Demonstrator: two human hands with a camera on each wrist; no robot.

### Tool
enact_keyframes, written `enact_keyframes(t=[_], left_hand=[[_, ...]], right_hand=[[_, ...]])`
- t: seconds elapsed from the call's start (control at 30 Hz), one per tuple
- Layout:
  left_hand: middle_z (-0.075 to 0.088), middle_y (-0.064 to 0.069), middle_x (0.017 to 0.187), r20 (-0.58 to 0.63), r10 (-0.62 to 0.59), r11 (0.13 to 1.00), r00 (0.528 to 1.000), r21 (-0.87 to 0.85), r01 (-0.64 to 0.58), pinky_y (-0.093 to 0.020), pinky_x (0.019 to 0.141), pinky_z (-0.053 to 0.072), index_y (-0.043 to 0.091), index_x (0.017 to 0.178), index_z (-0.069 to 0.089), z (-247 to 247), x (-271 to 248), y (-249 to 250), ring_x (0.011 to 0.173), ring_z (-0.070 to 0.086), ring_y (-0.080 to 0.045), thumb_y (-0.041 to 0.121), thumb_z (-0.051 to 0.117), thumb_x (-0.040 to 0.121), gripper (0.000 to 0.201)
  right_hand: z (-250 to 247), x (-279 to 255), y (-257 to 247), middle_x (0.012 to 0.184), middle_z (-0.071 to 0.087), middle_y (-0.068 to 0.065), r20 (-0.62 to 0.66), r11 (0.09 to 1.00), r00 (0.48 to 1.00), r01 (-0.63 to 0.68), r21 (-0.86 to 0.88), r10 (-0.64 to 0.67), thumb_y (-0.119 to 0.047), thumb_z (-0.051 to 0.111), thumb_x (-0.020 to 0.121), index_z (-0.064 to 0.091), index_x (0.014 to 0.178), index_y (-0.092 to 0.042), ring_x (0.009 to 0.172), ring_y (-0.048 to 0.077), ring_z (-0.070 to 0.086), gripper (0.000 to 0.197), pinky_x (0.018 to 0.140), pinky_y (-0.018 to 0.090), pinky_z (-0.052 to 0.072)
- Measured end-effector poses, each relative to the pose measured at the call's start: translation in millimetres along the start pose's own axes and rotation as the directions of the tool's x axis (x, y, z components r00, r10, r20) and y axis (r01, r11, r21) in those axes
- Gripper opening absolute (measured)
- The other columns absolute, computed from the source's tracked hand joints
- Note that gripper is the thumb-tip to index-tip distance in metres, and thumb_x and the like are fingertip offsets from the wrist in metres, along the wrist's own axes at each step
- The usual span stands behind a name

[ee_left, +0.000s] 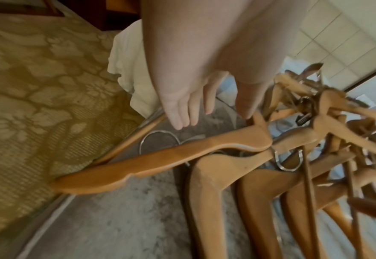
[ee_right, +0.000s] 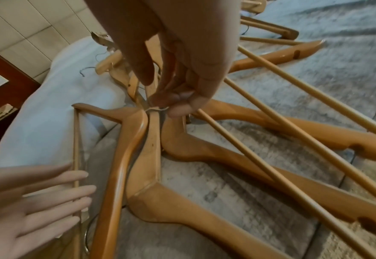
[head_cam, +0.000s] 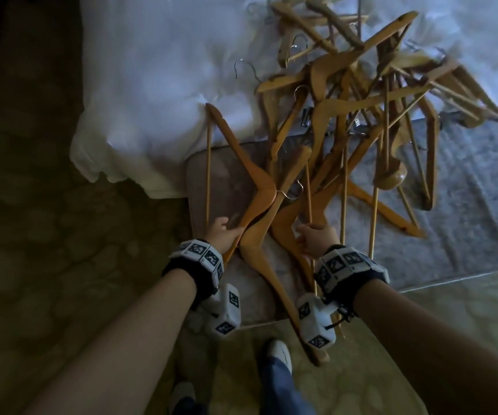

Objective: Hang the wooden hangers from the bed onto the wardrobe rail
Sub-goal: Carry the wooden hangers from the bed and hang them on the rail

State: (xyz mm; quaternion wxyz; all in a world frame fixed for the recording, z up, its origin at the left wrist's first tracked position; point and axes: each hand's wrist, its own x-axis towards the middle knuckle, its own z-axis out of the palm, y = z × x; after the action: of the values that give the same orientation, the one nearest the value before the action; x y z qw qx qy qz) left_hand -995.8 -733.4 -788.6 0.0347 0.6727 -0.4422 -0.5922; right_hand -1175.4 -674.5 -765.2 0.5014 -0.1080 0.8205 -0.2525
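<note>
A tangled pile of wooden hangers [head_cam: 361, 100] with metal hooks lies on the corner of the bed [head_cam: 466, 175]. The leftmost hanger [head_cam: 253, 181] lies apart from the pile, its hook [head_cam: 294, 190] free. My left hand [head_cam: 223, 235] reaches over this hanger's near arm [ee_left: 160, 163] with straight, spread fingers [ee_right: 49, 196]; the thumb [ee_left: 246, 105] is close to the wood. My right hand [head_cam: 316, 238] hovers over the neighbouring hangers [ee_right: 204, 157] with loosely curled fingers [ee_right: 173, 94] and nothing between them. No wardrobe rail is in view.
A white duvet [head_cam: 158, 100] covers the bed's left part and hangs over its edge. The patterned yellow floor [head_cam: 47, 220] lies left of and below the bed. My feet [head_cam: 277, 351] stand close to the bed corner. White cupboard panels [ee_right: 27, 26] show behind the bed.
</note>
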Motion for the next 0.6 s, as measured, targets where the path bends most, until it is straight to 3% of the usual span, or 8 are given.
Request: enact_keyframes(t=[0.1, 0.2, 0.33, 0.4, 0.47, 0.6], left_hand=[[0.039, -0.014, 0.144, 0.088, 0.034, 0.958, 0.996, 0.279, -0.058, -0.036, 0.104, 0.034, 0.007, 0.144, 0.030, 14.3, 13.0, -12.1, 0.130, 0.041, -0.029, 0.025, 0.056, 0.093, 0.061], [0.052, -0.016, 0.127, 0.007, 0.127, 0.916, 0.992, 0.382, -0.121, -0.036, 0.093, 0.038, 0.002, 0.129, 0.045, 21.2, 19.7, -13.2, 0.117, 0.050, -0.031, 0.017, 0.056, 0.092, 0.041], [0.061, -0.017, 0.110, -0.003, 0.192, 0.943, 0.981, 0.278, -0.183, -0.039, 0.089, 0.046, 0.004, 0.117, 0.053, 12.7, 8.1, 2.5, 0.103, 0.057, -0.032, 0.019, 0.054, 0.093, 0.028], [0.062, -0.016, 0.090, 0.019, 0.183, 0.964, 0.983, 0.191, -0.183, -0.039, 0.075, 0.050, 0.006, 0.113, 0.053, -1.1, -9.7, 19.7, 0.083, 0.061, -0.030, 0.017, 0.051, 0.095, 0.021], [0.055, -0.009, 0.070, 0.059, 0.186, 0.970, 0.981, 0.145, -0.193, -0.030, 0.060, 0.046, 0.004, 0.110, 0.053, -20.9, -31.8, 40.1, 0.062, 0.054, -0.020, 0.016, 0.046, 0.097, 0.019], [0.053, -0.004, 0.070, 0.045, 0.270, 0.960, 0.962, 0.057, -0.273, -0.016, 0.048, 0.046, 0.008, 0.108, 0.054, -70.1, -90.6, 85.0, 0.058, 0.051, -0.013, 0.017, 0.043, 0.099, 0.017]], right_hand=[[10.9, 8.1, 7.5, 0.073, 0.058, 0.007, 0.019, 1.000, 1.000, -0.008, -0.017, 0.008, -0.021, 0.055, 0.092, 0.061, 0.098, -0.015, 0.062, 0.020, 0.056, 0.011, 0.050, 0.027, 0.049], [16.2, 12.4, 7.8, 0.076, 0.058, 0.008, 0.050, 1.000, 0.999, 0.011, -0.016, -0.010, -0.020, 0.054, 0.092, 0.061, 0.109, -0.012, 0.067, 0.023, 0.058, 0.020, 0.062, 0.033, 0.055], [10.7, 1.1, -11.5, 0.070, 0.056, 0.005, 0.021, 0.998, 0.998, 0.052, -0.019, -0.052, -0.018, 0.054, 0.093, 0.060, 0.097, -0.011, 0.054, 0.016, 0.052, 0.010, 0.045, 0.023, 0.046], [7.4, -11.9, -29.7, 0.069, 0.056, 0.004, 0.026, 0.997, 0.997, 0.076, -0.033, -0.075, -0.019, 0.053, 0.094, 0.059, 0.093, -0.013, 0.055, 0.015, 0.052, 0.009, 0.047, 0.024, 0.045], [7.4, -29.2, -53.3, 0.068, 0.057, 0.004, 0.056, 0.993, 0.992, 0.112, -0.046, -0.110, -0.019, 0.052, 0.094, 0.059, 0.089, -0.014, 0.056, 0.015, 0.053, 0.009, 0.050, 0.024, 0.046], [20.1, -75.9, -108.0, 0.068, 0.054, 0.003, 0.154, 0.977, 0.967, 0.212, -0.035, -0.204, -0.026, 0.052, 0.093, 0.055, 0.086, -0.017, 0.059, 0.016, 0.053, 0.012, 0.055, 0.029, 0.047]])
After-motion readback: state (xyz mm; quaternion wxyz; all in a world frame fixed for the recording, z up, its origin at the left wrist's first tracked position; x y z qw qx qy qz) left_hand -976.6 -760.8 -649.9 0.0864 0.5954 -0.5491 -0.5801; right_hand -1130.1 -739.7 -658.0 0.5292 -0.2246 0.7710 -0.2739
